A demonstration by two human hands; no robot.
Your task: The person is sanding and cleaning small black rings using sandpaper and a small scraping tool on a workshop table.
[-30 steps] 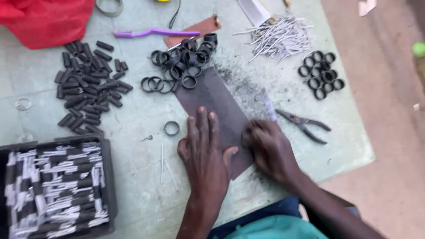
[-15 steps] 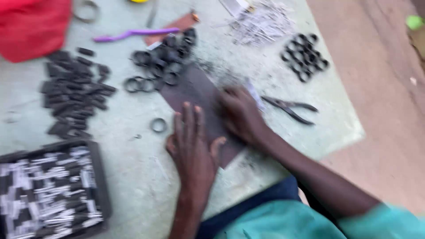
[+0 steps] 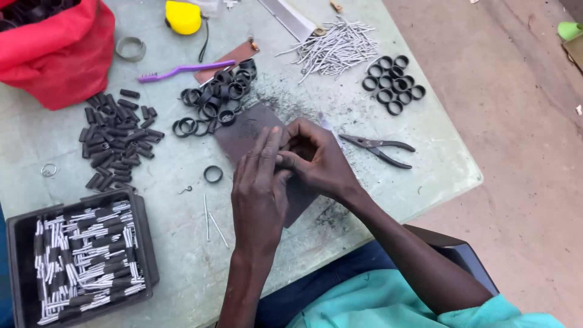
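Both hands meet over a dark abrasive sheet (image 3: 243,135) near the middle of the pale green table (image 3: 182,237). Lying flat with its fingers straight and together, the left hand (image 3: 260,188) presses palm-down on the sheet, and its fingertips touch the right hand (image 3: 316,161). That right hand is curled into a loose cup with its thumb drawn in; something dark sits inside the curl, but what it is, and whether the fingers pinch it, cannot be told. Most of the sheet's near end is covered by the hands, while its far corner shows bare beside a heap of black rings (image 3: 218,97). One single black ring (image 3: 213,174) lies just left of the left hand, apart from it. Pliers (image 3: 376,149) rest just right of the right hand. Farther off are a second group of rings (image 3: 393,84), a pile of grey metal pins (image 3: 337,47), a purple brush (image 3: 182,71), a spread of short black tubes (image 3: 116,136), a red bag (image 3: 57,51) and a black tray (image 3: 143,243) filled with black and white pieces.
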